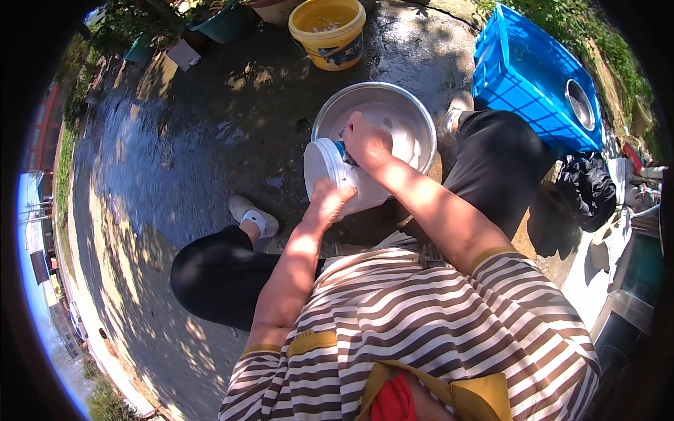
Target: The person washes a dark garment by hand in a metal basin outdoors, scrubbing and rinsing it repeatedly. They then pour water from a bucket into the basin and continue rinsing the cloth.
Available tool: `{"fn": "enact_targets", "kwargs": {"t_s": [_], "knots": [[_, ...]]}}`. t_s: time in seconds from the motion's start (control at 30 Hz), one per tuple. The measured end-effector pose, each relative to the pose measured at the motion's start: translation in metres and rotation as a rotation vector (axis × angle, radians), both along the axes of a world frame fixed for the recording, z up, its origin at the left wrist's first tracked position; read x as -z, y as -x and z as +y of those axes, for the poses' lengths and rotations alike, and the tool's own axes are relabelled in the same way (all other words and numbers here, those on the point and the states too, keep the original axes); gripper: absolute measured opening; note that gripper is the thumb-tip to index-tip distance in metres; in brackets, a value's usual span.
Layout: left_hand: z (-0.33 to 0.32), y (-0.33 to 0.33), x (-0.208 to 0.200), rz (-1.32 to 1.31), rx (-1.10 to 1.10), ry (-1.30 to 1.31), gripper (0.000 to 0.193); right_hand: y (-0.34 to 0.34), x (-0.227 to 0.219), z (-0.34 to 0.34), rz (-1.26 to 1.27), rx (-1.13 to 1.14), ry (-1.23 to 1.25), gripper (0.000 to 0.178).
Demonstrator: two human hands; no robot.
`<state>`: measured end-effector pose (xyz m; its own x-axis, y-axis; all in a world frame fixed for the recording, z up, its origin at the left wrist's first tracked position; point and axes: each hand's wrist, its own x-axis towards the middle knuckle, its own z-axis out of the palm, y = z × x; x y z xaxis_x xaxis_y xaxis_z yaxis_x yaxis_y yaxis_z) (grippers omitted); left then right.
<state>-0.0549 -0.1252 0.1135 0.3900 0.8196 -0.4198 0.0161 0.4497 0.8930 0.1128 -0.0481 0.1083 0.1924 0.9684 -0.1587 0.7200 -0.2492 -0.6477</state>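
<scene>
A white plastic bucket (361, 194) with a ribbed rim lies tilted on its side over the near left part of a round metal basin (425, 119). My left hand (328, 202) grips the bucket at its near end, thumb along its side. My right hand (368, 142) is closed in a fist above the basin, against the bucket's ribbed part. Under its fingers shows a bit of blue and dark grey material (342, 149), perhaps a cloth or scrubber; most of it is hidden. Cloudy, pale water fills the basin.
Beyond the basin stands a yellow bucket (342, 57) of water. At the right is a blue plastic crate (523, 91) with water and a metal bowl (580, 104) in it. Dark cloth (587, 189) lies nearby. Potted plants line the far left, on wet concrete (182, 151).
</scene>
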Motion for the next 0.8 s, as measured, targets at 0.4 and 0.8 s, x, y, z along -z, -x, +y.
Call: {"fn": "enact_targets", "kwargs": {"t_s": [0.4,0.8], "knots": [[0.011,0.013,0.009,-0.067,-0.14,0.007,0.041,-0.052,0.019,0.038,0.67,0.409,-0.178,0.027],[0.013,0.009,-0.002,-0.091,-0.159,-0.042,0.04,-0.005,-0.065,-0.023,0.526,-0.145,-0.234,0.034]]}}
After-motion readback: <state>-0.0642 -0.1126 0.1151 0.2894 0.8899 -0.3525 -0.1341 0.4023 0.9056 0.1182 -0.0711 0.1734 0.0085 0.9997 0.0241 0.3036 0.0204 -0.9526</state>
